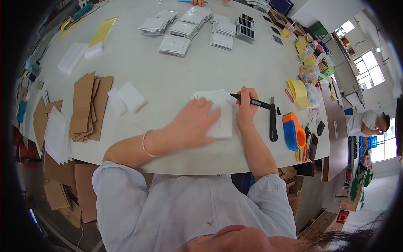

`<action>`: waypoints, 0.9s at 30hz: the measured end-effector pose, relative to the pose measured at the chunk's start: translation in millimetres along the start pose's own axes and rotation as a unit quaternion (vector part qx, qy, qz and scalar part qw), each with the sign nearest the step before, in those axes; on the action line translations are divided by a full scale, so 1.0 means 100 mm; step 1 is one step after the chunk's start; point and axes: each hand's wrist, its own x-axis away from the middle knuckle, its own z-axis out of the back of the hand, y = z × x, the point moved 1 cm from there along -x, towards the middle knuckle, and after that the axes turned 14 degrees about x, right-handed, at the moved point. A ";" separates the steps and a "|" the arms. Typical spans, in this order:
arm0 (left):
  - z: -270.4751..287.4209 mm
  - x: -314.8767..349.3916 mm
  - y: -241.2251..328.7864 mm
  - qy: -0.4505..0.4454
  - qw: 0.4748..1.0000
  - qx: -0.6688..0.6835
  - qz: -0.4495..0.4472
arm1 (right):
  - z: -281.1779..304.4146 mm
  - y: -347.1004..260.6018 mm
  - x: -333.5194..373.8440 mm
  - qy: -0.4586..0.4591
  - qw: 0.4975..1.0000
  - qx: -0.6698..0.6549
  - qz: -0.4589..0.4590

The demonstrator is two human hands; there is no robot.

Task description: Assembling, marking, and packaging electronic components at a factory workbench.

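Observation:
A stack of white rectangular sheets or flat boxes (226, 122) lies on the table in front of me, its left part covered by my left hand. My left hand (194, 121), slightly blurred, is spread over the stack with its fingers outstretched and holds nothing. Just beyond the stack's right edge, my right hand (246, 109) grips a black marker pen (261, 103) whose bare tip points left, over the stack's far right corner. Right of that hand lie a black-handled utility knife (273, 128) and a small black cap (278, 111).
An orange and blue tape dispenser (289, 126) and scissors (298, 156) lie at the right edge. Brown cardboard pieces (84, 109) and white foam blocks (132, 97) are on the left. Several white stacks (174, 45) stand at the far side, near another person's hand (198, 2).

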 end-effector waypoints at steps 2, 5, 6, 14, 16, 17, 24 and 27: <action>-0.08 0.09 0.18 -0.077 0.996 0.031 -0.025 | 0.01 0.01 0.01 -0.021 1.000 0.019 0.005; -0.32 0.22 0.26 -0.120 0.990 0.055 -0.050 | -0.09 -0.03 0.06 -0.104 0.988 0.111 0.024; -0.36 0.23 0.27 -0.146 0.988 0.033 -0.049 | -0.09 -0.03 0.06 -0.103 0.988 0.111 0.025; -0.12 -0.08 -0.04 -0.076 0.995 -0.024 0.053 | -0.17 -0.01 0.05 -0.136 0.969 0.177 0.101; -0.11 -0.09 -0.27 0.106 0.991 -0.076 0.016 | -0.19 0.03 0.05 -0.137 0.968 0.185 0.098; -0.13 -0.09 -0.33 0.078 0.995 -0.049 0.045 | -0.19 0.05 0.04 -0.137 0.967 0.194 0.094; -0.09 -0.11 -0.35 0.040 0.997 0.008 0.068 | -0.21 0.08 0.04 -0.137 0.961 0.220 0.100; -0.11 -0.11 -0.36 0.041 0.997 0.011 0.069 | -0.21 0.07 0.06 -0.141 0.959 0.229 0.094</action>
